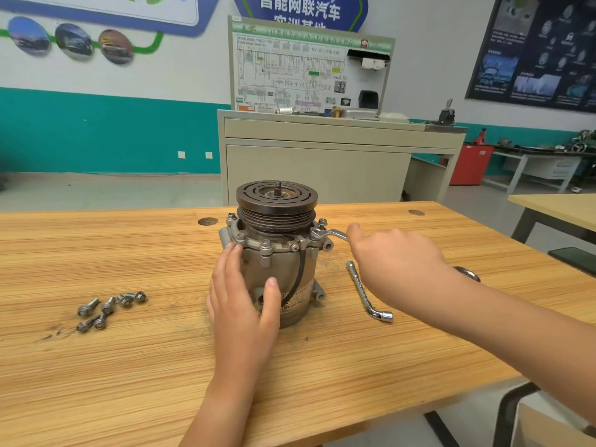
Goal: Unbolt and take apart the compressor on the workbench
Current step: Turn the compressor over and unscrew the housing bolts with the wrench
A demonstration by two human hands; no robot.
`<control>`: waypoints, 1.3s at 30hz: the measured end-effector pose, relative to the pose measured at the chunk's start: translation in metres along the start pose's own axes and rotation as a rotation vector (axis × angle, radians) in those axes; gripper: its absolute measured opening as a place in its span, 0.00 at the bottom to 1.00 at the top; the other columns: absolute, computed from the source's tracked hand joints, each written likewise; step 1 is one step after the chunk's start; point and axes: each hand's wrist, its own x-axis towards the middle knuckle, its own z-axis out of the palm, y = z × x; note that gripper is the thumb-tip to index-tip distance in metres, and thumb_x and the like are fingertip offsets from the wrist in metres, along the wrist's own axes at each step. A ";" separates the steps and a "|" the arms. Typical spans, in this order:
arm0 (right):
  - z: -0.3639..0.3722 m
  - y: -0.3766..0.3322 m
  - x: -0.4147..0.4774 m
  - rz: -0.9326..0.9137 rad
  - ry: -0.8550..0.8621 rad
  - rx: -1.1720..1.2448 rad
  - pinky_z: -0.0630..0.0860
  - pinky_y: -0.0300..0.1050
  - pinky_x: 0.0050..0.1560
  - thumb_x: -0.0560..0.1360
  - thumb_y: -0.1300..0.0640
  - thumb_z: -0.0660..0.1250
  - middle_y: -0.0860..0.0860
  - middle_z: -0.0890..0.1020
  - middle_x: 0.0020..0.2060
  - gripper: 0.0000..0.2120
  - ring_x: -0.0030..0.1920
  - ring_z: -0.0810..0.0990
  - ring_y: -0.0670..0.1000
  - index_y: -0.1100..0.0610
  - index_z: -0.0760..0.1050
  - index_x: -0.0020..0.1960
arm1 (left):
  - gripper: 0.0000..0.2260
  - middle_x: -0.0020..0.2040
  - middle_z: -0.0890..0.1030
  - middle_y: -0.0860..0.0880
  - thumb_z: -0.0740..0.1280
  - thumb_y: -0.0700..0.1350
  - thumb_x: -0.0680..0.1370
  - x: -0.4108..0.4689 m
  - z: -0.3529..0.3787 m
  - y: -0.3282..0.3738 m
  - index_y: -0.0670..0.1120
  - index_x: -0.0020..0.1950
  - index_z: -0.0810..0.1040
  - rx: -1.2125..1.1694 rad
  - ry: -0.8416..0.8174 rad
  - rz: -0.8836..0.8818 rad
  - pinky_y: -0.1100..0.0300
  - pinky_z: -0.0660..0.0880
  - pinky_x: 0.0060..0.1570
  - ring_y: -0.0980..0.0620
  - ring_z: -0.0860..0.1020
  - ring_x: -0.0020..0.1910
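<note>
Compressor [280, 269] upright mid-tabletop [129, 366], pulley uppermost, several flange bolts [265, 243] yet to come out. Left hand [242, 304] flat against the housing, fingers straight, thumb on the front. Right hand [396, 256] wrapped round the handle of an L-shaped socket wrench [335, 234] seated at the flange's right edge. Keep the socket square and fully down before pulling. Press firmly with the left palm to stop the body twisting or tipping. Pull in a smooth arc, never a jerk. Drop each freed bolt among the loose bolts [109, 308] at left, clear of the spare wrench [367, 291].
</note>
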 end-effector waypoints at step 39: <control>-0.028 0.012 0.028 -0.162 -0.116 -0.313 0.59 0.40 0.23 0.79 0.62 0.54 0.49 0.64 0.29 0.09 0.26 0.62 0.47 0.58 0.70 0.56 | 0.29 0.72 0.64 0.46 0.59 0.49 0.73 -0.002 -0.002 0.005 0.43 0.73 0.61 -0.004 -0.005 -0.045 0.41 0.60 0.68 0.48 0.63 0.71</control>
